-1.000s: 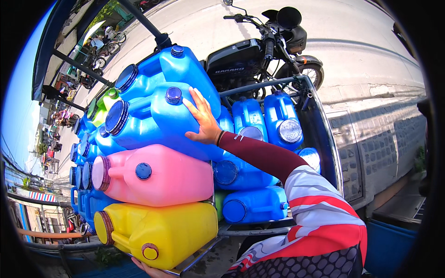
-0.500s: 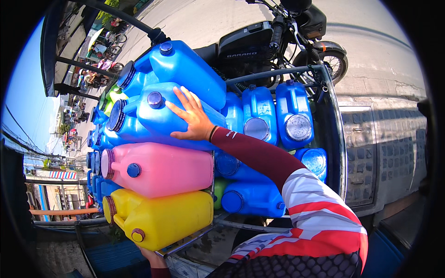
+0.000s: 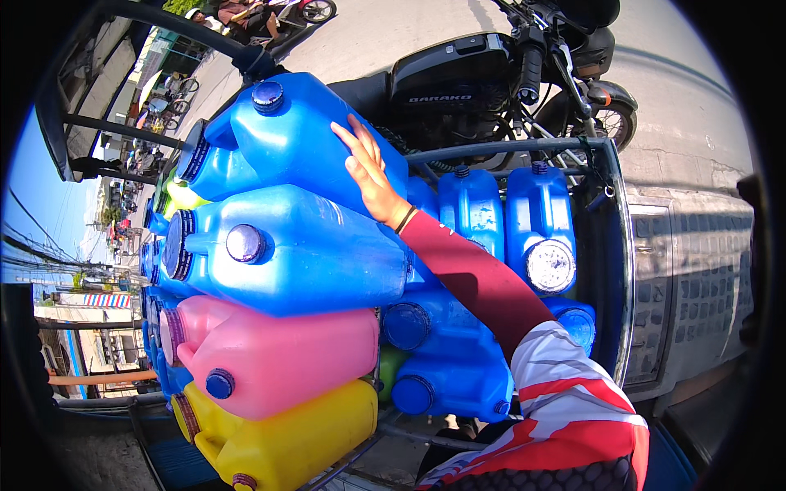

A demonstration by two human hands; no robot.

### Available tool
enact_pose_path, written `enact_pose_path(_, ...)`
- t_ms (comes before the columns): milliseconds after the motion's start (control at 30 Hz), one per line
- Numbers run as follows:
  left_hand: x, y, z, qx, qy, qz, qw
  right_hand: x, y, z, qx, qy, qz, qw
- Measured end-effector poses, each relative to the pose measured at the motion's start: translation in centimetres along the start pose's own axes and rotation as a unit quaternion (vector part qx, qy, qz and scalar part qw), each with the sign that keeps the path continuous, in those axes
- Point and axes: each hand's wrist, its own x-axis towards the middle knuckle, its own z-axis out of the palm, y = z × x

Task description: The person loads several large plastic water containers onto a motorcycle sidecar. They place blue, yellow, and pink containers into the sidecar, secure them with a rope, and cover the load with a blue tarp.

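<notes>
My right hand [image 3: 375, 182], at the end of a maroon sleeve, reaches in from the lower right. Its fingers are stretched out and nothing is held; it lies against or just over the right end of the topmost blue water jug [image 3: 307, 135]. A second blue jug [image 3: 319, 254] lies on its side directly below that one in the picture. Beneath it come a pink jug [image 3: 286, 352] and a yellow jug [image 3: 303, 430], both lying with their wide caps to the left. My left hand is out of the picture.
More blue jugs [image 3: 536, 204] stand and lie inside a metal-railed sidecar [image 3: 626, 286]. A black motorcycle [image 3: 450, 74] is attached beyond it on the road. A grey patterned wall or pavement [image 3: 696, 270] borders the right side. People and bicycles show at the far left.
My right hand has moved from the second blue jug to the topmost one. The left hand, seen under the yellow jug before, has left the picture. The view has shifted closer over the jugs.
</notes>
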Motion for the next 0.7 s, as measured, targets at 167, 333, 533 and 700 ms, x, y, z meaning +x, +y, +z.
enact_pose_path(167, 1.8, 3.4, 3.7, 0.021, -0.023, 0.009, 0.999, 8.8, 14.2, -9.8, -0.263, 0.187, 0.079, 0.943)
enact_pose_path(333, 1.4, 4.4, 3.1, 0.028, -0.014, 0.008, 0.999, 10.2, 16.8, -13.7, -0.249, -0.196, 0.274, 0.908)
enact_pose_path(533, 1.2, 2.3, -0.8, 0.006, -0.016, 0.001, 1.0, 2.2, 3.3, -13.7, -0.264, -0.093, 0.026, 0.96)
enact_pose_path(700, 5.6, -0.7, -3.6, -0.059, -0.068, 0.031, 0.995, -8.2, -14.0, -11.1, -0.139, -0.15, 0.261, 0.944)
